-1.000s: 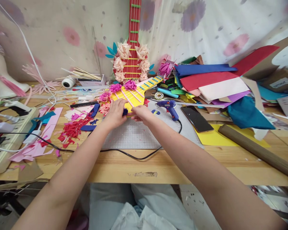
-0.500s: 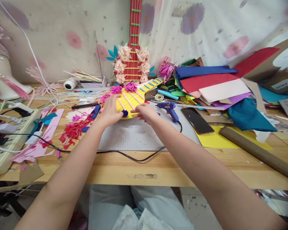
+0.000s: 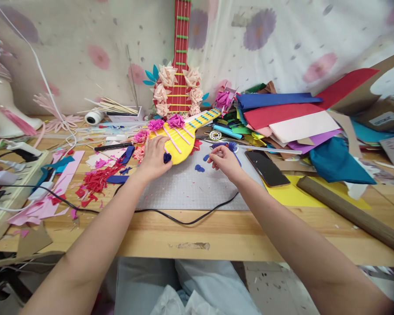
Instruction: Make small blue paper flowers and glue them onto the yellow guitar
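Observation:
A yellow paper guitar [image 3: 181,146] with pink strings and magenta paper flowers lies at the far edge of a grey cutting mat [image 3: 190,190]. My left hand [image 3: 153,158] rests on the guitar's body with its fingers laid flat; a small dark blue piece [image 3: 167,158] sits by the thumb. My right hand [image 3: 222,160] hovers over the mat to the right of the guitar, fingertips pinched together; what they hold is hidden. Loose blue petals [image 3: 199,167] lie on the mat just left of it. A blue glue gun [image 3: 233,147] lies right behind it.
A black phone [image 3: 266,162] lies right of the glue gun. Coloured paper sheets [image 3: 282,116] are heaped at the back right, a brown tube [image 3: 348,212] in front. Red scraps [image 3: 96,179] and a power strip [image 3: 6,186] are left. A red guitar [image 3: 179,87] leans against the wall.
My right hand has left the guitar's edge and moved right toward the glue gun. Blue petals now show on the mat. My left hand stays on the guitar.

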`<state>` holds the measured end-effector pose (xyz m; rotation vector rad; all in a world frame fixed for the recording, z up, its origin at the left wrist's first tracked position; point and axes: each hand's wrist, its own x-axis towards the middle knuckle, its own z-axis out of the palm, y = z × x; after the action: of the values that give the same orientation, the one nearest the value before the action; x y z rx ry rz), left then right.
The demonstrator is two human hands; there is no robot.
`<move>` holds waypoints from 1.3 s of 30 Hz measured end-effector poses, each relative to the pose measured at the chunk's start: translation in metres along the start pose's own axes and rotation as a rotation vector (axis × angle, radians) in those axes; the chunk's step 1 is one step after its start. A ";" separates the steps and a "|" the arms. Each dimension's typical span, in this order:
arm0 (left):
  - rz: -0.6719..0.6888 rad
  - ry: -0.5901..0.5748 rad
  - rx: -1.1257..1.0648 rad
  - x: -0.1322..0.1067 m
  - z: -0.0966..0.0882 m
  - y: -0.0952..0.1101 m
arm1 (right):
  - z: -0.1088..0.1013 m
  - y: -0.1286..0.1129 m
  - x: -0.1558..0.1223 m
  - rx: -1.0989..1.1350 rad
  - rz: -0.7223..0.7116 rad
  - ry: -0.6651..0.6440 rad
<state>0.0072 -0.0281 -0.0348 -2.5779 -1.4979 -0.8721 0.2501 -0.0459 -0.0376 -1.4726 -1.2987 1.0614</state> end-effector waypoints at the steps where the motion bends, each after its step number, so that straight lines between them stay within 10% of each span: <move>1: -0.003 -0.002 0.003 0.001 0.001 -0.002 | -0.002 0.004 0.000 -0.005 -0.013 -0.007; 10: 0.044 0.111 -0.099 0.005 0.000 0.027 | 0.002 0.022 0.007 -0.400 -0.153 -0.067; 17: -0.031 0.125 -0.332 -0.007 0.052 0.082 | 0.021 0.028 0.012 -0.575 -0.245 -0.114; 29: -0.333 -0.014 -0.672 -0.010 0.079 0.080 | 0.017 0.041 0.019 0.132 -0.073 -0.118; 39: -0.486 0.093 -0.885 -0.005 0.095 0.073 | 0.012 0.027 0.009 0.185 0.027 -0.195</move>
<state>0.1071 -0.0424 -0.0992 -2.5786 -2.0977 -2.0811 0.2455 -0.0382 -0.0674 -1.2762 -1.2786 1.3333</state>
